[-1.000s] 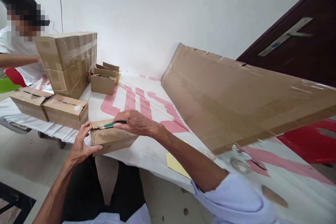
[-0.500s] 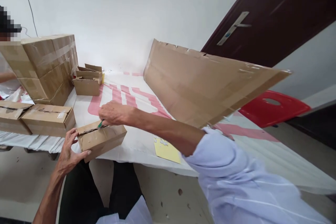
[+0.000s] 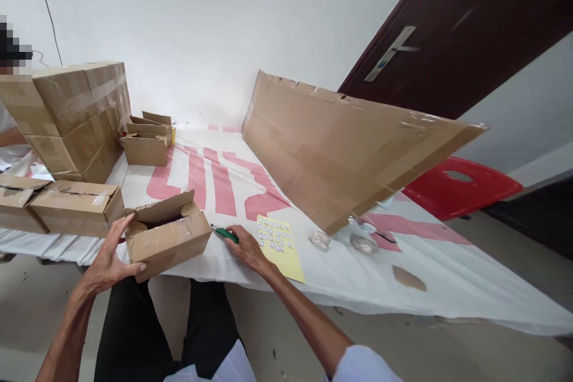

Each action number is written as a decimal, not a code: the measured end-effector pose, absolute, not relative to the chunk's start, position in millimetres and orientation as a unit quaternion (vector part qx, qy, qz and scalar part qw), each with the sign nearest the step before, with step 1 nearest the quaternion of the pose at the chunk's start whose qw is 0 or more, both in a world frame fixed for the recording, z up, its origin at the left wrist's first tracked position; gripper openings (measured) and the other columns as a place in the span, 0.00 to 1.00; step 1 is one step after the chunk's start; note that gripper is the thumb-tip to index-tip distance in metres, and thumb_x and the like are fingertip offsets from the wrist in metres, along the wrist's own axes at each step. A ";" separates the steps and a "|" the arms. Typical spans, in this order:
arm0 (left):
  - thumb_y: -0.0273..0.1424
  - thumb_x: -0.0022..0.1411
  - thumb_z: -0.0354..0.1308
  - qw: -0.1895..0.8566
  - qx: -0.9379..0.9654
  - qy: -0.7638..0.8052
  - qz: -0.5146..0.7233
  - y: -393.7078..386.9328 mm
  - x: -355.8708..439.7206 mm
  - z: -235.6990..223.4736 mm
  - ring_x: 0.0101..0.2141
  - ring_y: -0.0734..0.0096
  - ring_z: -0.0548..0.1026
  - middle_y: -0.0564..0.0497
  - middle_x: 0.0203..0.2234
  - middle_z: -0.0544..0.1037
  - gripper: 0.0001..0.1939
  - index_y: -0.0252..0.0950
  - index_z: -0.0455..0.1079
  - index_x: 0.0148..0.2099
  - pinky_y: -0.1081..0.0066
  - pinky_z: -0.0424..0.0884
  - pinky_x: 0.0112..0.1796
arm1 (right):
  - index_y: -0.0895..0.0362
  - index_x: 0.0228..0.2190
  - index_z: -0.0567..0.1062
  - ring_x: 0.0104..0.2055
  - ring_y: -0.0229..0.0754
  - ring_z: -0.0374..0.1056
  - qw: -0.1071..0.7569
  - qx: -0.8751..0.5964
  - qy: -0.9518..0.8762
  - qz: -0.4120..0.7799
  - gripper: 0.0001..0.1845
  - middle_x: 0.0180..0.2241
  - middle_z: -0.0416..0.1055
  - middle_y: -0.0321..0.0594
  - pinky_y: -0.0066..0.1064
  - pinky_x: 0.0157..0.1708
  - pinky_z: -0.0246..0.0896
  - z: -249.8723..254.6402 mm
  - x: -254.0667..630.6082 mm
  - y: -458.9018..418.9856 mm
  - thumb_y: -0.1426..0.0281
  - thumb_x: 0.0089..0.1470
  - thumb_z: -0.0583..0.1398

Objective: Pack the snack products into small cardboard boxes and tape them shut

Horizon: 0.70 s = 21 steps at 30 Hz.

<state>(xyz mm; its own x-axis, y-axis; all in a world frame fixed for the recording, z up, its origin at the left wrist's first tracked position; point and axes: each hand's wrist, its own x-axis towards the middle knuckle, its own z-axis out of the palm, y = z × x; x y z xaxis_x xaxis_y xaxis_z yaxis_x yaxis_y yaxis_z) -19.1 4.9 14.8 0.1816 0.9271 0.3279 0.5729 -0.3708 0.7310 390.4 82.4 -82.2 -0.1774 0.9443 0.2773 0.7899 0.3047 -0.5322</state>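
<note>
A small cardboard box lies at the table's front edge with its top flap raised and a dark gap behind the near panel. What is inside cannot be made out. My left hand grips the box's left end, thumb on the near side and fingers at the top corner. To the right of the box, my right hand is closed around a green utility knife, its tip pointing left towards the box's right end. Beside that hand lies a yellow sheet with rows of small white labels.
More closed boxes line the table edge at left, before a tall stack of taped cartons. Open small boxes stand behind. A large cardboard sheet leans at right, near tape rolls and a red chair. Another person is at far left.
The box's top flap has come up, so the box is now open. My right hand has moved off its top with the knife, rightward and down to the table. My left hand stays on the box.
</note>
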 end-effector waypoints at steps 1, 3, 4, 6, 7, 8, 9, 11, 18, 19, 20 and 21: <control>0.44 0.55 0.74 0.232 0.737 0.510 0.377 6.0 -20.1 16.3 0.69 0.37 0.64 0.39 0.70 0.62 0.54 0.48 0.53 0.77 0.42 0.71 0.63 | 0.55 0.46 0.77 0.45 0.47 0.76 0.294 -0.572 -0.754 0.133 0.13 0.44 0.79 0.44 0.36 0.45 0.70 -93.8 388.4 79.8 0.70 0.59 0.60; 0.42 0.53 0.75 0.237 0.740 0.512 0.368 7.8 -21.9 17.3 0.69 0.36 0.64 0.39 0.70 0.62 0.57 0.48 0.50 0.78 0.40 0.70 0.63 | 0.55 0.45 0.77 0.44 0.47 0.75 0.314 -0.558 -0.757 0.134 0.12 0.43 0.78 0.44 0.39 0.47 0.71 -101.1 385.0 81.0 0.69 0.59 0.60; 0.41 0.52 0.75 0.239 0.739 0.512 0.366 8.4 -22.7 17.0 0.69 0.36 0.64 0.39 0.71 0.61 0.58 0.48 0.49 0.78 0.39 0.70 0.63 | 0.55 0.44 0.77 0.44 0.47 0.75 0.330 -0.548 -0.757 0.136 0.11 0.42 0.78 0.44 0.39 0.47 0.71 -97.2 383.0 84.0 0.69 0.60 0.59; 0.39 0.51 0.75 0.246 0.738 0.510 0.367 8.8 -23.9 15.8 0.69 0.35 0.62 0.39 0.71 0.60 0.61 0.48 0.46 0.79 0.38 0.69 0.63 | 0.55 0.42 0.78 0.45 0.48 0.74 0.377 -0.521 -0.753 0.138 0.10 0.41 0.77 0.44 0.41 0.47 0.72 -76.9 376.5 91.8 0.67 0.63 0.58; 0.39 0.51 0.76 0.251 0.738 0.508 0.367 8.9 -24.4 15.4 0.70 0.34 0.62 0.39 0.71 0.59 0.61 0.49 0.45 0.79 0.38 0.69 0.63 | 0.55 0.42 0.78 0.46 0.48 0.74 0.403 -0.503 -0.752 0.136 0.11 0.41 0.77 0.45 0.42 0.48 0.72 -62.3 371.5 95.3 0.67 0.65 0.57; 0.39 0.51 0.76 0.256 0.739 0.505 0.366 8.8 -24.7 15.3 0.70 0.34 0.62 0.39 0.71 0.59 0.62 0.48 0.45 0.80 0.38 0.69 0.63 | 0.54 0.42 0.79 0.48 0.49 0.74 0.425 -0.481 -0.755 0.134 0.11 0.42 0.78 0.45 0.43 0.50 0.72 -46.0 365.0 98.0 0.67 0.66 0.56; 0.40 0.51 0.76 0.261 0.739 0.503 0.364 8.7 -24.9 15.5 0.70 0.34 0.61 0.39 0.72 0.58 0.62 0.48 0.44 0.80 0.38 0.69 0.63 | 0.54 0.44 0.79 0.50 0.49 0.73 0.438 -0.453 -0.765 0.130 0.12 0.44 0.78 0.46 0.45 0.53 0.71 -28.9 357.3 99.6 0.67 0.68 0.55; 0.41 0.52 0.76 0.266 0.741 0.500 0.360 8.4 -25.0 16.9 0.70 0.33 0.61 0.38 0.72 0.58 0.63 0.48 0.44 0.80 0.38 0.70 0.63 | 0.53 0.47 0.79 0.55 0.50 0.71 0.424 -0.388 -0.808 0.126 0.12 0.49 0.78 0.47 0.48 0.58 0.68 3.8 340.0 99.3 0.66 0.69 0.57; 0.49 0.46 0.80 0.297 0.731 0.499 0.358 3.6 -30.9 19.4 0.71 0.31 0.59 0.36 0.74 0.55 0.69 0.48 0.45 0.80 0.39 0.70 0.63 | 0.55 0.44 0.78 0.49 0.51 0.70 0.298 -0.258 -0.919 0.030 0.07 0.45 0.77 0.48 0.43 0.49 0.68 40.7 306.7 71.0 0.66 0.66 0.64; 0.52 0.44 0.80 0.314 0.726 0.496 0.357 2.8 -33.9 18.1 0.72 0.30 0.58 0.36 0.74 0.55 0.71 0.48 0.45 0.80 0.39 0.69 0.63 | 0.55 0.40 0.78 0.46 0.50 0.70 0.310 -0.257 -0.915 -0.004 0.04 0.42 0.77 0.47 0.42 0.47 0.67 34.9 308.2 62.7 0.69 0.67 0.61; 0.55 0.41 0.80 0.333 0.722 0.489 0.358 2.2 -37.2 16.4 0.72 0.30 0.58 0.36 0.75 0.54 0.72 0.49 0.45 0.80 0.39 0.69 0.64 | 0.54 0.38 0.77 0.44 0.49 0.69 0.318 -0.252 -0.913 -0.036 0.07 0.40 0.77 0.45 0.42 0.46 0.66 27.9 310.9 53.7 0.72 0.68 0.59; 0.59 0.39 0.79 0.354 0.718 0.479 0.359 2.0 -40.6 14.4 0.72 0.29 0.58 0.36 0.75 0.53 0.74 0.49 0.45 0.80 0.39 0.68 0.64 | 0.53 0.36 0.77 0.42 0.48 0.69 0.324 -0.241 -0.913 -0.061 0.10 0.38 0.76 0.44 0.41 0.45 0.65 20.6 314.3 44.4 0.74 0.68 0.57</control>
<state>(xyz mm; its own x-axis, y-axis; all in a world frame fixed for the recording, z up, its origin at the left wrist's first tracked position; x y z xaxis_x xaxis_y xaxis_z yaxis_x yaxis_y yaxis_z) -40.6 2.0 14.4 0.2829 0.9429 0.1758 0.4348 -0.2895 0.8527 314.3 44.4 20.6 -0.6740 0.4016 0.6201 0.4800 0.8761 -0.0456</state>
